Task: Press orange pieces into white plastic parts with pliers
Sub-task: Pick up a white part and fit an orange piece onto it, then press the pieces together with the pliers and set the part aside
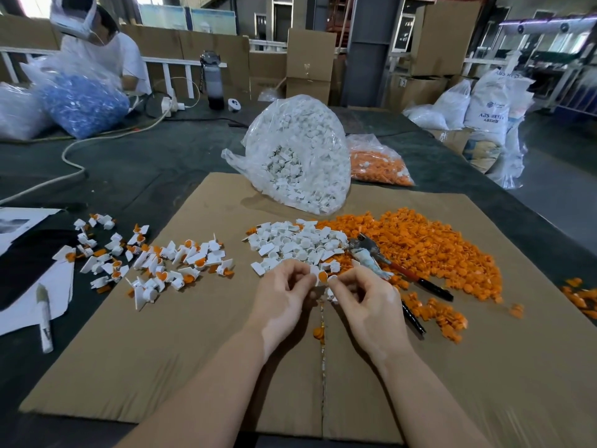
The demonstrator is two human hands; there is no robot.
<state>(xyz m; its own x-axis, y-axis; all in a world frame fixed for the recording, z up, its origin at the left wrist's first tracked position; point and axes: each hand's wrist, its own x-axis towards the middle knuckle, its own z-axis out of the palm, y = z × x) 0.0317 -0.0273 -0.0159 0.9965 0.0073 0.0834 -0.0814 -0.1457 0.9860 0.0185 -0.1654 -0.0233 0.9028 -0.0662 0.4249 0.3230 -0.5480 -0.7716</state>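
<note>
- Both hands meet over the cardboard sheet [161, 350]: left hand [284, 295] pinches a white plastic part [314, 271], right hand [365, 299] pinches an orange piece [322, 277] against it.
- Pliers [397, 266] lie just right of the hands, on the orange pile [436, 250].
- Finished pieces [168, 263] lie scattered to the left.

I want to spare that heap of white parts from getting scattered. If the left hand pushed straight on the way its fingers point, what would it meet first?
Probably the orange piece pinched between left hand and right hand; beyond it lies the white pile. Depth is uncertain.

Bare cardboard [193, 350] lies open; pliers [394, 270] apparently block the right.
</note>
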